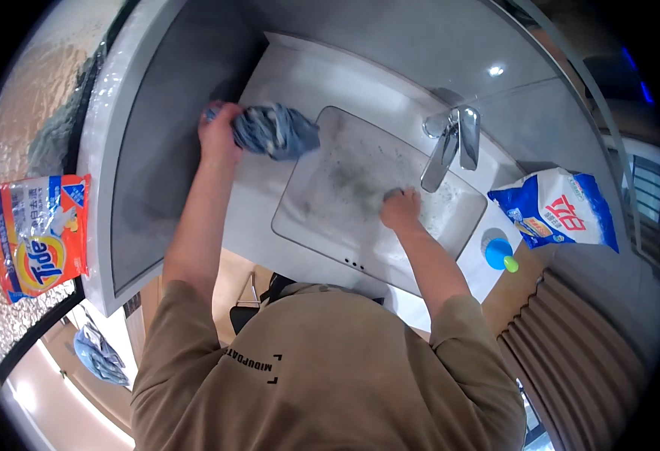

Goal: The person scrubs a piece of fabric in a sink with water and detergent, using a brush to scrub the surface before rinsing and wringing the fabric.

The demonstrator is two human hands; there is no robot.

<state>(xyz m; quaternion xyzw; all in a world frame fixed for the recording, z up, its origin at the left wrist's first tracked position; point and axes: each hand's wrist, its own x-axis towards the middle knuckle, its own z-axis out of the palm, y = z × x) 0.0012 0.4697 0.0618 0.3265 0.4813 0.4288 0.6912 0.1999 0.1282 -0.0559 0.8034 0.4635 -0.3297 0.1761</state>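
Observation:
A bunched, twisted blue-grey cloth, denim-like in look, is held up over the counter at the sink's left edge. My left hand is closed round its left end. Sudsy, murky water with dark specks fills part of the white rectangular sink. Down in the sink, below the faucet, my right hand is closed with its fingers bent. A small dark grey thing shows at those fingertips, too small to make out.
A chrome faucet reaches over the sink's right side. Right of it lie a blue-and-white plastic bag and a blue bottle with a green tip. An orange bag is at the far left, beyond a grey panel.

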